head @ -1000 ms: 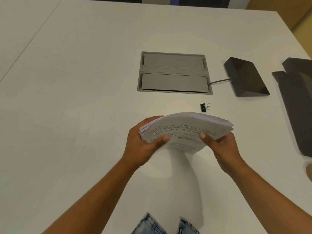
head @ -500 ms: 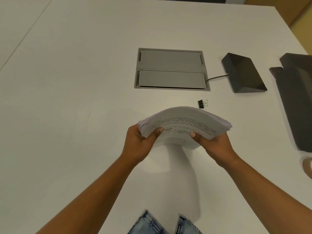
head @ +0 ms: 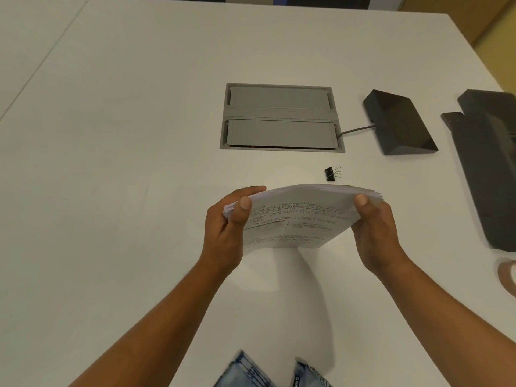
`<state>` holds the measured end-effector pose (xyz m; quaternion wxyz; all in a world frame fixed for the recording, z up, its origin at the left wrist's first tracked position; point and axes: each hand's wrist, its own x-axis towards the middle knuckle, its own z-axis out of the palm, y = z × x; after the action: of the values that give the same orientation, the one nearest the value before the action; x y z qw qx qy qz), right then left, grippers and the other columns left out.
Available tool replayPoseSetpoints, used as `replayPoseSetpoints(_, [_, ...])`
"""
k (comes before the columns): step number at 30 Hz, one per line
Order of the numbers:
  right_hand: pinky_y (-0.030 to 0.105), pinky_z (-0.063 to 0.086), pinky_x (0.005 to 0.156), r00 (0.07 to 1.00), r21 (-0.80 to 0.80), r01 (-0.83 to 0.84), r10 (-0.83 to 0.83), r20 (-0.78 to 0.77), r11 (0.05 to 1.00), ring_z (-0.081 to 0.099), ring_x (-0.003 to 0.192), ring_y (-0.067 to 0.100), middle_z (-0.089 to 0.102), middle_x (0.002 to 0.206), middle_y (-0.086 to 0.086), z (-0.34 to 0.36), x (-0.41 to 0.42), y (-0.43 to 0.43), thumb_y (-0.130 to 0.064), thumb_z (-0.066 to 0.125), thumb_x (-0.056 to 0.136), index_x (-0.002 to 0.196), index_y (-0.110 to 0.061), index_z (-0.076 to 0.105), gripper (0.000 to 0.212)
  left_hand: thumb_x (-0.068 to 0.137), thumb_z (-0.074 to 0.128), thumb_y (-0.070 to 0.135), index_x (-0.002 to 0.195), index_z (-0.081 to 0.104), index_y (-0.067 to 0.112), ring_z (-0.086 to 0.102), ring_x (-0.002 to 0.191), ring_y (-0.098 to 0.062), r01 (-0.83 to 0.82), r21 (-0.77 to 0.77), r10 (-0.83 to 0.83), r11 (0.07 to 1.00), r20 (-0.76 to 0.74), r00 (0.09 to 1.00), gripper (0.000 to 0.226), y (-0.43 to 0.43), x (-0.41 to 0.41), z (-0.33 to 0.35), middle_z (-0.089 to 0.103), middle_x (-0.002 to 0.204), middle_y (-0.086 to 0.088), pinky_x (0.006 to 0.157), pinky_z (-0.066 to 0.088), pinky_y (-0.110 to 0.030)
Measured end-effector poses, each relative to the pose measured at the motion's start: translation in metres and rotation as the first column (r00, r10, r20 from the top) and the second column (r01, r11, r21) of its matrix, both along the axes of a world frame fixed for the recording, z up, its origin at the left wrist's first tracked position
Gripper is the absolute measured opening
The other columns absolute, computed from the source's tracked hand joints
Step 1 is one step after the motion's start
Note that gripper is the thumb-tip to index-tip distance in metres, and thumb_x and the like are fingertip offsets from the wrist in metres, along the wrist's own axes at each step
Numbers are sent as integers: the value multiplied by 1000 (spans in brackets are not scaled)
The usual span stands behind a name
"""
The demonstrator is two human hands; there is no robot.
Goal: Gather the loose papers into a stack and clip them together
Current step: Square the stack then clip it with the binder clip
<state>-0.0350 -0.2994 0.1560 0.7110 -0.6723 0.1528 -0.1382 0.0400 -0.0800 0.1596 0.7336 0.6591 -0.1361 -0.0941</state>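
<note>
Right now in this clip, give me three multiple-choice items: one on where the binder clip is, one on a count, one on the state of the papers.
1. Where is the binder clip?
A. On the stack
B. On the table beyond the stack
C. In the left hand

2. How many binder clips show?
A. One
B. Two
C. Three

3. The paper stack is:
A. Flat on the table
B. Clipped
C. Held by both hands

Answers: 1 B, it lies alone on the table; 2 A, only one shows; 3 C, left hand and right hand grip its ends.

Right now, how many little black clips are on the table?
1. The small black binder clip lies on the white table, just beyond the held paper stack. Others could hide under it.
</note>
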Motion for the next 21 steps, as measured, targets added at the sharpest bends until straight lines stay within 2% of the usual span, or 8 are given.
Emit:
replayPoseSetpoints(2, [32, 50, 84, 1000, 45, 3, -1, -29, 999, 65, 95, 17, 74, 96, -5, -4, -2, 0, -70, 70, 67, 99, -25, 75, 55, 77, 50, 78, 106, 72, 20, 69, 93, -28, 25, 1, -25, 1000, 3, 1000, 69, 2, 0, 0, 74, 100, -2, 70, 55, -29])
replayPoseSetpoints(4, [31, 55, 84, 999, 16, -13, 14, -51, 1000, 70, 98, 17, 77, 99, -4, -8, -4, 1, -56, 78, 70, 102, -27, 74, 43, 74, 57, 76, 112, 69, 17, 70, 95, -23, 54, 41, -54, 998, 7, 999, 71, 4, 0, -1, 74, 101, 3, 71, 56, -26])
replayPoseSetpoints(7, [34, 58, 85, 996, -52, -51, 47, -75, 997, 71, 104, 17, 77, 107, -4, -17, -7, 3, -26, 79, 75, 103, -41, 73, 33, 80, 77, 38, 113, 68, 37, 71, 100, -13, 91, 161, -93, 983, 4, 996, 34, 6, -1, -9, 75, 102, 12, 77, 60, -26])
replayPoseSetpoints(10, [34, 59, 86, 993, -35, -72, 69, -99, 997, 70, 106, 17, 76, 111, -4, -29, -8, 3, -13, 78, 75, 113, -34, 67, 44, 86, 74, 12, 104, 67, 54, 70, 99, -5, 100, 216, -99, 971, -17, 995, 46, 7, 0, -26, 75, 101, 20, 81, 60, -25])
replayPoseSetpoints(12, [37, 58, 87, 991, 14, -92, 93, -99, 996, 69, 109, 21, 74, 114, 2, -37, -8, 1, -9, 77, 76, 117, -26, 66, 46, 88, 72, 13, 102, 65, 59, 69, 99, -2, 96, 239, -90, 966, -38, 995, 49, 9, 0, -35, 73, 102, 22, 81, 59, -23])
replayPoseSetpoints(15, [41, 57, 87, 988, 117, -111, 123, -98, 987, 66, 113, 28, 72, 118, 10, -48, -9, -2, -2, 76, 78, 122, -20, 64, 49, 88, 72, 16, 105, 65, 56, 69, 102, -6, 108, 254, -89, 961, -83, 993, 44, 10, 2, -49, 73, 107, 16, 86, 60, -34])
replayPoseSetpoints(19, [42, 58, 90, 977, 9, -134, 134, -164, 991, 67, 112, 19, 72, 118, -1, -56, -8, 8, -11, 78, 80, 121, -27, 63, 47, 90, 69, 24, 110, 63, 57, 70, 94, -24, 84, 280, -60, 956, -96, 994, 39, 8, 2, -61, 73, 104, 7, 81, 59, -53])
replayPoseSetpoints(21, [36, 59, 87, 988, -50, -87, 80, -130, 995, 67, 109, 14, 73, 114, -8, -52, -5, 12, -7, 74, 83, 118, -29, 63, 43, 90, 69, 24, 113, 63, 53, 68, 91, -33, 44, 249, -29, 967, -63, 998, 37, 7, 4, -60, 73, 102, 4, 78, 59, -54])
